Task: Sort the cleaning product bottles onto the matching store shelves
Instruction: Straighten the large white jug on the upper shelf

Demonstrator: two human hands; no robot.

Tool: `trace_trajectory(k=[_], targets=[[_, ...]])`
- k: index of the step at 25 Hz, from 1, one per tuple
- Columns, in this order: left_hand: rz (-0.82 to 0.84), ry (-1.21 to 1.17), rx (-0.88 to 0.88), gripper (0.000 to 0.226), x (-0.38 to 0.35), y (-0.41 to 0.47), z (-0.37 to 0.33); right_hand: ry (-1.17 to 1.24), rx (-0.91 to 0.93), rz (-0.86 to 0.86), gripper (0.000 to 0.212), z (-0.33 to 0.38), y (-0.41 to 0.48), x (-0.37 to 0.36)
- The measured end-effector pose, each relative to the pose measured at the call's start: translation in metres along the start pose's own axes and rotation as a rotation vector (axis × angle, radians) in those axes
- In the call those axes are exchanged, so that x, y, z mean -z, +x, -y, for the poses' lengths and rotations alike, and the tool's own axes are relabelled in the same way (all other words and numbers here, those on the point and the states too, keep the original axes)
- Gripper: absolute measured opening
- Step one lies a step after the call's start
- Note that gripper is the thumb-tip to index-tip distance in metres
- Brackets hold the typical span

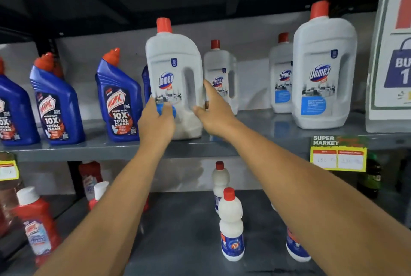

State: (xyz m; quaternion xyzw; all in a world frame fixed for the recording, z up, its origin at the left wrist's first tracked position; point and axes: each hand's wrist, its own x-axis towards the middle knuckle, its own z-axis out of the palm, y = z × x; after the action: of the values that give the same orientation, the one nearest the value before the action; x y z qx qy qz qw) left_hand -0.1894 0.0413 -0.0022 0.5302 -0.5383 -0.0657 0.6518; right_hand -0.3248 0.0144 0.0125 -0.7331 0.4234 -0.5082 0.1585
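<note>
A large white Domex bottle (173, 68) with a red cap stands upright on the upper grey shelf (255, 135), next to blue Harpic bottles (121, 99). My left hand (156, 123) grips its lower front over the label. My right hand (214, 112) presses against its right side near the handle, fingers spread. Three more Domex bottles stand further right, the biggest one (323, 71) near the shelf's front edge.
The lower shelf (182, 226) carries small white bottles with red caps (231, 224) and red bottles with white caps (36, 224) at left. A supermarket price tag (338, 153) hangs on the upper shelf's edge. A promo sign (393, 48) stands at the far right.
</note>
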Motion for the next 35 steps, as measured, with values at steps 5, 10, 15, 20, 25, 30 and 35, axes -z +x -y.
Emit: trace_trajectory(k=[5,10,15,20,25,30,35], targets=[[0.124,-0.004,-0.07,0.034,-0.019,-0.005,0.004,-0.041,-0.063,-0.09,0.071,-0.02,0.0,0.027],[0.236,-0.017,-0.112,0.015,-0.038,-0.019,-0.017,-0.079,-0.127,-0.224,0.072,-0.027,-0.009,0.053],[0.261,-0.036,-0.147,0.016,-0.044,-0.026,-0.022,-0.137,-0.144,-0.21,0.071,-0.028,-0.013,0.06],[0.301,-0.081,-0.162,0.016,-0.046,-0.017,-0.016,-0.134,-0.129,-0.204,0.068,-0.03,-0.016,0.06],[0.318,-0.118,-0.112,0.032,-0.049,-0.018,-0.009,-0.134,-0.138,-0.19,0.064,-0.034,-0.021,0.061],[0.133,-0.113,-0.308,0.034,-0.036,-0.048,-0.007,-0.237,0.102,-0.449,0.053,-0.032,-0.05,0.051],[0.212,-0.132,-0.091,0.045,-0.033,-0.165,0.107,-0.103,0.0,-0.396,0.052,-0.128,-0.176,-0.011]])
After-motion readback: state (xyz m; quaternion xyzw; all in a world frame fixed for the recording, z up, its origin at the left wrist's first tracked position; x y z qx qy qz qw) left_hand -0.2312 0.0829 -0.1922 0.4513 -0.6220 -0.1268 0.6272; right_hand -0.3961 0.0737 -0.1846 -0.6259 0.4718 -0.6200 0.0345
